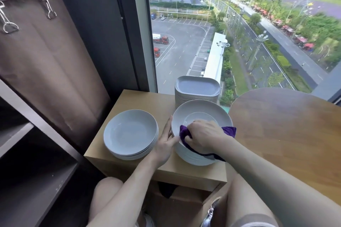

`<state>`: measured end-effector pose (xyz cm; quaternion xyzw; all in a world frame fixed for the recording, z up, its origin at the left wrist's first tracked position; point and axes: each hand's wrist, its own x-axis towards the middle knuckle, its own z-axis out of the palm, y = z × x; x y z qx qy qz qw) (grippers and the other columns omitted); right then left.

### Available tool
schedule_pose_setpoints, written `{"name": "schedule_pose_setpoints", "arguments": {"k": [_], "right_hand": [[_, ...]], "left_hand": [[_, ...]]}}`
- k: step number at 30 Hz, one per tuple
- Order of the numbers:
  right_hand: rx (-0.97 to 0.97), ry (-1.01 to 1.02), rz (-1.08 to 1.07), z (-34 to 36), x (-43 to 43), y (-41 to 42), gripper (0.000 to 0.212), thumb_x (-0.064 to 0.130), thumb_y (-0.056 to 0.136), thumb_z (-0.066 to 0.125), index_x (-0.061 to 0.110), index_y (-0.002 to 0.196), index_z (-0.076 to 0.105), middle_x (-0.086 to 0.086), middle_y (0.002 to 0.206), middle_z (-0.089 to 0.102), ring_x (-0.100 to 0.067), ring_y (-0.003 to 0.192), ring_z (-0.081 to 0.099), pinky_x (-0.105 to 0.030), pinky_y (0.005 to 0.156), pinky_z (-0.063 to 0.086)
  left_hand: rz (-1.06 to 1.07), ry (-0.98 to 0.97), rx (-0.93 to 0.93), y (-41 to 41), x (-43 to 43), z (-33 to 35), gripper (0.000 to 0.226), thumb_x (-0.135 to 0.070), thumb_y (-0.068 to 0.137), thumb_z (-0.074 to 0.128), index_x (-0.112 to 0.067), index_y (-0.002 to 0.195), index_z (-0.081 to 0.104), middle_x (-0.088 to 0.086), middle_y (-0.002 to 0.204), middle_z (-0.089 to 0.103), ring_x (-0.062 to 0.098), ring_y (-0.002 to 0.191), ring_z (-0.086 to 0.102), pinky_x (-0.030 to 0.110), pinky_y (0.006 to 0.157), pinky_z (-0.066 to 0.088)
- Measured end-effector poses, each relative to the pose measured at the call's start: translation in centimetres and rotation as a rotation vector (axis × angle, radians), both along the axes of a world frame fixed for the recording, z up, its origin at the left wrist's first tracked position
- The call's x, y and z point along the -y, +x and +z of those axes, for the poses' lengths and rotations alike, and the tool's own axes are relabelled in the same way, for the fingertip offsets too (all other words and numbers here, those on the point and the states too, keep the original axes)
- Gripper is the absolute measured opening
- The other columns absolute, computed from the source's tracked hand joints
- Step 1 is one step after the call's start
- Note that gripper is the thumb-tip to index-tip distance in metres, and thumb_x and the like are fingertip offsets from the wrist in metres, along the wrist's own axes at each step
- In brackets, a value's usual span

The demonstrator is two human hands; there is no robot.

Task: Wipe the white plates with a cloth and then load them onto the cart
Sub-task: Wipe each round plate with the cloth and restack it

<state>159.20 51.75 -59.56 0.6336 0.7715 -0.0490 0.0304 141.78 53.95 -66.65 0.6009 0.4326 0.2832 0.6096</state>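
Bare knees (105, 195) sit at the bottom of the view, and both forearms reach forward over them to a low wooden cabinet (132, 101)

Left hand (167, 141) stands on edge, palm turned right, fingers nearly straight and running up the outer side of the top plate (201, 114), thumb laid over its near rim, so it pinches that rim. Right hand (203, 134) is knuckles-up, wrist bent slightly, fingers curled round a bunched purple cloth (184, 132) and pressing it into the near part of the plate's bowl. One end of the cloth sticks out to the right of this hand, past the rim, and another hangs down under the wrist.

That plate is white, round and deep, with a broad rim and a glossy centre. It looks tipped a little toward the person, on a pile of like plates (193, 158) directly below both hands.

Left of the left hand, just beside it, a second pile of white round plates (131, 131) rests flat on the same cabinet. Beyond the right hand, by the window (239, 24), rises a taller stack of white square plates (197, 86). Right of the right hand spreads a round wooden table (286, 125). Far to the left of the left hand stands a dark shelf unit (36, 153)
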Motion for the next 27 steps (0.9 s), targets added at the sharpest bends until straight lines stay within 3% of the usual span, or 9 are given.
{"name": "schedule_pose_setpoints", "arguments": {"k": [3, 8, 11, 16, 21, 23, 25, 27], "right_hand": [[0.104, -0.036, -0.055, 0.4, 0.8, 1.7, 0.032, 0.038, 0.091, 0.047, 0.018, 0.066, 0.045, 0.002, 0.067, 0.048, -0.018, 0.056, 0.042, -0.032, 0.050, 0.025], [0.135, -0.032, -0.275, 1.0, 0.7, 6.5, 0.033, 0.041, 0.091, 0.046, 0.018, 0.068, 0.049, 0.004, 0.067, 0.052, -0.022, 0.064, 0.051, -0.033, 0.057, 0.034], [0.234, 0.064, -0.289, 0.3, -0.8, 6.9, 0.035, 0.040, 0.094, 0.046, 0.018, 0.067, 0.049, 0.003, 0.070, 0.049, -0.021, 0.064, 0.045, -0.035, 0.065, 0.033], [0.287, 0.239, -0.293, -0.7, -3.7, 6.1, 0.031, 0.043, 0.095, 0.049, 0.019, 0.102, 0.067, -0.005, 0.106, 0.063, -0.027, 0.097, 0.059, -0.040, 0.079, 0.036], [0.284, 0.312, -0.330, -2.0, -4.6, 4.4, 0.032, 0.042, 0.093, 0.051, 0.019, 0.111, 0.064, -0.005, 0.114, 0.062, -0.028, 0.103, 0.057, -0.042, 0.085, 0.037], [0.267, 0.323, -0.324, -2.2, -4.4, 4.4, 0.032, 0.042, 0.092, 0.052, 0.019, 0.111, 0.064, -0.006, 0.114, 0.062, -0.029, 0.103, 0.057, -0.042, 0.085, 0.037], [0.231, 0.328, -0.289, -2.1, -4.3, 4.9, 0.031, 0.043, 0.091, 0.053, 0.020, 0.107, 0.065, -0.005, 0.114, 0.062, -0.028, 0.104, 0.057, -0.042, 0.085, 0.036], [0.181, 0.315, -0.245, -1.8, -4.1, 5.5, 0.028, 0.044, 0.090, 0.054, 0.021, 0.102, 0.065, -0.004, 0.112, 0.061, -0.027, 0.104, 0.057, -0.041, 0.084, 0.035]], "left_hand": [[-0.006, -0.016, -0.004, 0.0, -0.1, 0.1, 0.076, -0.003, 0.106, 0.046, -0.035, 0.165, 0.009, -0.039, 0.143, 0.040, -0.024, 0.126, 0.044, 0.002, 0.095, 0.039], [0.030, 0.018, -0.025, 0.4, 0.0, -0.1, 0.077, -0.006, 0.104, 0.049, -0.039, 0.164, 0.011, -0.040, 0.145, 0.039, -0.019, 0.135, 0.040, 0.025, 0.122, 0.031], [0.031, 0.028, -0.032, 0.6, 0.0, 0.0, 0.080, -0.016, 0.098, 0.052, -0.042, 0.163, 0.013, -0.033, 0.151, 0.040, -0.010, 0.140, 0.040, 0.030, 0.122, 0.031], [0.003, 0.025, -0.049, 0.6, -0.3, 0.3, 0.085, -0.021, 0.092, 0.052, -0.042, 0.164, 0.012, -0.029, 0.154, 0.041, -0.010, 0.139, 0.042, 0.029, 0.121, 0.032], [0.038, 0.011, -0.058, 0.8, -0.3, 0.2, 0.081, -0.009, 0.099, 0.050, -0.039, 0.165, 0.012, -0.023, 0.155, 0.042, -0.006, 0.139, 0.043, 0.033, 0.122, 0.033], [0.054, 0.022, -0.060, 1.0, -0.1, 0.4, 0.082, -0.012, 0.097, 0.051, -0.037, 0.165, 0.013, -0.021, 0.155, 0.044, -0.003, 0.140, 0.044, 0.034, 0.122, 0.033], [0.069, 0.038, -0.073, 1.1, 0.1, 0.6, 0.085, -0.022, 0.088, 0.051, -0.038, 0.164, 0.016, -0.025, 0.148, 0.051, 0.000, 0.135, 0.050, 0.035, 0.119, 0.038], [0.096, 0.053, -0.100, 1.2, 0.0, 0.7, 0.085, -0.027, 0.082, 0.051, -0.043, 0.160, 0.024, -0.031, 0.125, 0.064, 0.006, 0.122, 0.061, 0.036, 0.109, 0.047]]}}
